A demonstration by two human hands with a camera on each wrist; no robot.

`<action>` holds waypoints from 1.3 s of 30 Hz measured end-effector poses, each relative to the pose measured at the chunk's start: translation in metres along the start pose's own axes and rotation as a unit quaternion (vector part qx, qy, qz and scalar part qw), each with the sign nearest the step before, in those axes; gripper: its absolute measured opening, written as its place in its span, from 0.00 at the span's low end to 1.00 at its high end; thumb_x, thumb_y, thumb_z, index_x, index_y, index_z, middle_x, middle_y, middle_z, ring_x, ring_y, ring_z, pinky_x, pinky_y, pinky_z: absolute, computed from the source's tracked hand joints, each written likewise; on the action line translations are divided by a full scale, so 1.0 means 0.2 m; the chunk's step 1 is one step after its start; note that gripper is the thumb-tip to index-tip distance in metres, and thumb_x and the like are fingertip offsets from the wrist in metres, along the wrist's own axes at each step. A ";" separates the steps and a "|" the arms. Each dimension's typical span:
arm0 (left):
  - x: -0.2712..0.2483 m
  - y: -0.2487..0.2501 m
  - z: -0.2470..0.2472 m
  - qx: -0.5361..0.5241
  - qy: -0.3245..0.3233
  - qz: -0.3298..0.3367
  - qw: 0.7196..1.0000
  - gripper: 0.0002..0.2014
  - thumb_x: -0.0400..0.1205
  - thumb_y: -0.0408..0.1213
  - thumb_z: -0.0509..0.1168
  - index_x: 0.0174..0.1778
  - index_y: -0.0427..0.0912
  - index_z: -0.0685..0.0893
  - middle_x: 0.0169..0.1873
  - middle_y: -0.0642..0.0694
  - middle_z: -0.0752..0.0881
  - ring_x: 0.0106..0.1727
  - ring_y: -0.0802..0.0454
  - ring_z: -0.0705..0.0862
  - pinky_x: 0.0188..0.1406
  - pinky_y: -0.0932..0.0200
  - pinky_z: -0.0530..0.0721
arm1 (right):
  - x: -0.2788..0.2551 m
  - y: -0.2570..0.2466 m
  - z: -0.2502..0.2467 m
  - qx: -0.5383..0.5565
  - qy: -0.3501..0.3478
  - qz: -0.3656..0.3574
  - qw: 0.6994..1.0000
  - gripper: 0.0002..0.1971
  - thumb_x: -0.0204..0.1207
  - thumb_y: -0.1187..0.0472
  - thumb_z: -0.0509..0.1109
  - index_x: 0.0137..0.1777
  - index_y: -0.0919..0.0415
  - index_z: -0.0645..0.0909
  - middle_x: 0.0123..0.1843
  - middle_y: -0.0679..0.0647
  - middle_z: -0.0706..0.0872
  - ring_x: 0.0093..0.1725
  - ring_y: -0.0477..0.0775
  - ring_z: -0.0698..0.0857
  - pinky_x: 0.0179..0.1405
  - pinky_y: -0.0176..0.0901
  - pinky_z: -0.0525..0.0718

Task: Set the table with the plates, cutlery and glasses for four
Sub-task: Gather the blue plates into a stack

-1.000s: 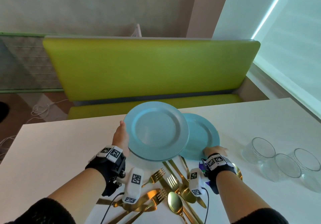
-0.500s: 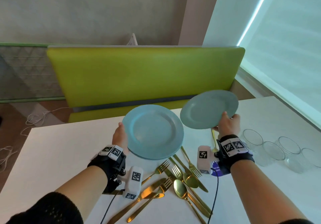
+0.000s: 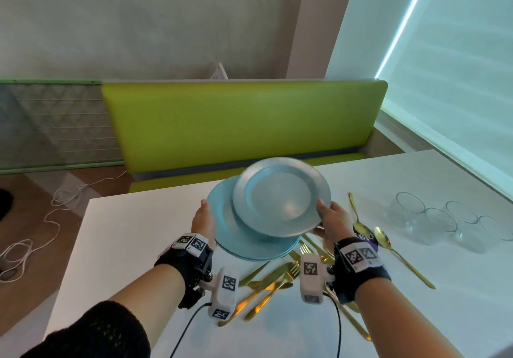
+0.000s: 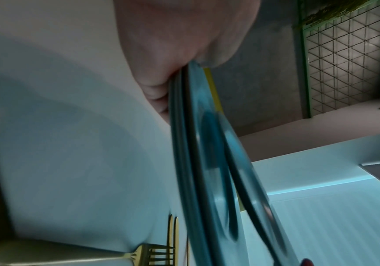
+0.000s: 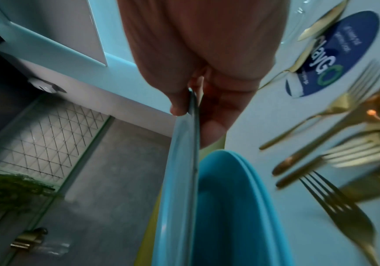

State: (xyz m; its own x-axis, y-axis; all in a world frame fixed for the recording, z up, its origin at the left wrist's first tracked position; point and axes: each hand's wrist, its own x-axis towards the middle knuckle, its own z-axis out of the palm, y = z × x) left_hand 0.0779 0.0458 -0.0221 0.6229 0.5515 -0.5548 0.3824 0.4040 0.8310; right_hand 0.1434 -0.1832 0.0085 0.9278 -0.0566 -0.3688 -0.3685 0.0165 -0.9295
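Observation:
My left hand grips the left rim of a stack of blue plates, held just above the white table. In the left wrist view the thumb lies on top of the stack's edge. My right hand pinches the right rim of a single blue plate, which hovers tilted over the stack and overlaps it. The right wrist view shows that plate edge-on above the stack. Gold cutlery lies jumbled on the table under my wrists. Several clear glasses stand at the right.
Two gold spoons lie to the right of my right hand, next to a round blue label on the table. A green bench runs along the table's far side. White cables trail on the floor at the left.
My right hand picked a plate up off the table, raised it at the right, then swung it left over the stack in my left hand. The left hand has barely moved.

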 end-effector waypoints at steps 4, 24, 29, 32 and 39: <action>0.03 -0.02 -0.11 -0.006 0.010 -0.009 1.000 0.29 0.87 0.54 0.46 0.76 0.38 0.70 0.71 0.37 0.77 0.68 0.36 0.79 0.56 0.53 0.78 | -0.08 0.11 0.08 -0.056 -0.008 -0.007 0.998 0.09 0.82 0.61 0.63 0.58 0.63 0.77 0.41 0.57 0.82 0.38 0.57 0.83 0.41 0.56 0.87; 0.39 -0.12 -0.68 0.172 0.046 0.005 0.984 0.22 0.87 0.38 0.49 0.65 0.26 0.78 0.66 0.27 0.80 0.67 0.33 0.80 0.68 0.42 0.79 | -0.12 0.51 0.67 -0.316 -0.041 0.019 0.948 0.21 0.77 0.53 0.69 0.70 0.53 0.78 0.58 0.58 0.89 0.56 0.58 0.87 0.49 0.41 0.81; 0.40 -0.12 -0.81 0.346 0.051 -0.001 0.937 0.20 0.87 0.32 0.48 0.66 0.26 0.79 0.67 0.30 0.80 0.68 0.37 0.79 0.62 0.54 0.76 | -0.14 0.61 0.79 -0.316 -0.073 0.047 0.945 0.23 0.78 0.56 0.68 0.73 0.57 0.75 0.66 0.59 0.85 0.63 0.60 0.83 0.62 0.46 0.82; 0.46 -0.14 -0.89 0.394 0.052 -0.004 0.917 0.22 0.88 0.33 0.45 0.68 0.24 0.76 0.71 0.28 0.75 0.72 0.36 0.75 0.66 0.54 0.72 | -0.13 0.66 0.85 -0.321 -0.096 0.061 0.940 0.24 0.77 0.56 0.69 0.73 0.56 0.75 0.62 0.59 0.86 0.53 0.58 0.87 0.51 0.44 0.86; 0.54 -0.15 -1.00 0.416 0.072 -0.038 0.906 0.21 0.88 0.35 0.46 0.68 0.25 0.77 0.71 0.28 0.75 0.71 0.35 0.75 0.67 0.53 0.72 | -0.12 0.69 0.97 -0.315 -0.133 0.081 0.936 0.21 0.77 0.58 0.66 0.71 0.54 0.76 0.51 0.61 0.89 0.31 0.53 0.83 0.33 0.43 0.87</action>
State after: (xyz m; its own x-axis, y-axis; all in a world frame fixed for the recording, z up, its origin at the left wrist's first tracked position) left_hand -0.0018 0.2393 -0.1149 0.5007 0.6581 -0.5623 0.8396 -0.2112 0.5005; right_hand 0.0824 0.0137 -0.1115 0.8073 0.1473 -0.5714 -0.3902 -0.5931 -0.7043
